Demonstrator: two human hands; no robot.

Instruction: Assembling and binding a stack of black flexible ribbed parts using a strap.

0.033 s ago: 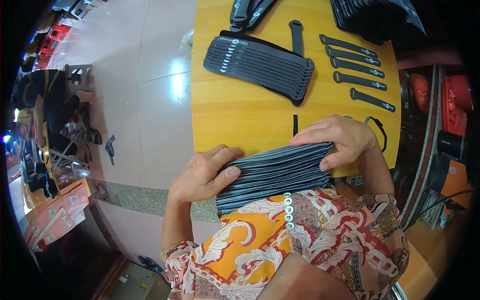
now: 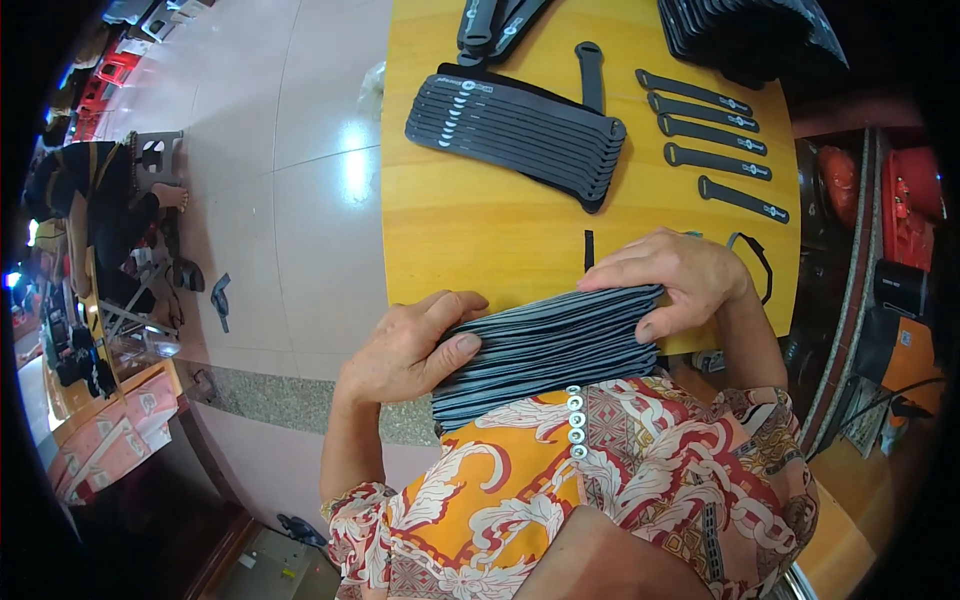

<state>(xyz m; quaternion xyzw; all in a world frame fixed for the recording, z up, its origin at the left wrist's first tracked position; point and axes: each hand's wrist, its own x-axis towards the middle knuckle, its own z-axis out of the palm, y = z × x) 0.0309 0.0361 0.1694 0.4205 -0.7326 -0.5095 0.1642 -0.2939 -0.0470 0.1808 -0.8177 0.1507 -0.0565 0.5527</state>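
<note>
Between my two hands is a thick stack of dark straps (image 2: 550, 345), standing on edge against my patterned top at the table's near side. My left hand (image 2: 405, 350) grips its left end, thumb on the near face and fingers on the far side. At the right end, my right hand (image 2: 675, 280) is closed round the stack with its thumb at the near corner. Beyond them, an overlapping row of grey straps (image 2: 515, 130) lies fanned out. Several single straps (image 2: 715, 165) lie apart at the right. A short black strip (image 2: 589, 250) lies just past the stack.
The yellow table (image 2: 440, 230) ends at the left above a tiled floor (image 2: 330, 250). More straps (image 2: 490, 30) lie at its far edge, with a large dark bundle (image 2: 750, 40) at the far right. A black loop (image 2: 760, 265) lies by my right wrist. Another person (image 2: 95, 210) sits at the far left.
</note>
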